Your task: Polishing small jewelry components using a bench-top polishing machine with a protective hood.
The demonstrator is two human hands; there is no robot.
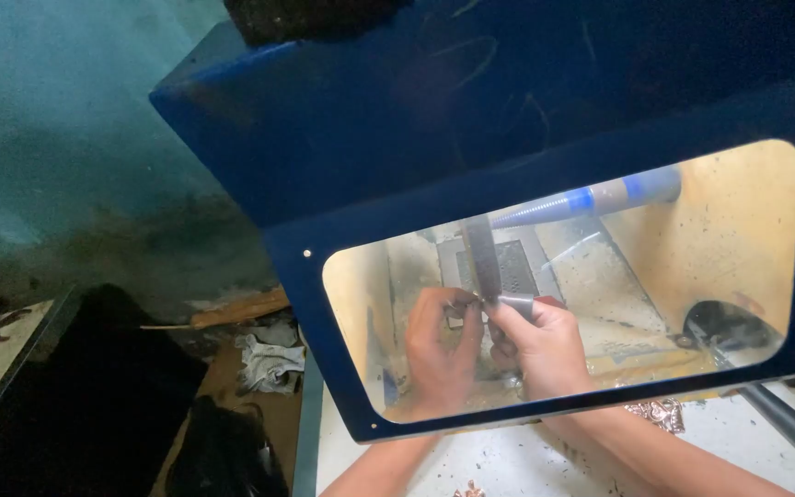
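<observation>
Both hands inside blue cabinet (342,138), seen through its window. Left hand (439,345) pinches a small metal piece (465,299) at fingertips; right hand (545,345), at 3 o'clock and touching, is wrapped around a grey handpiece (517,306). Grey-blue hose (591,200) at 1 o'clock.

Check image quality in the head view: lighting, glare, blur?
Head view: warm light inside the blue cabinet, the room at left dim; the hazy window softens the left hand and right hand; the small piece at the fingertips is unclear.
</observation>
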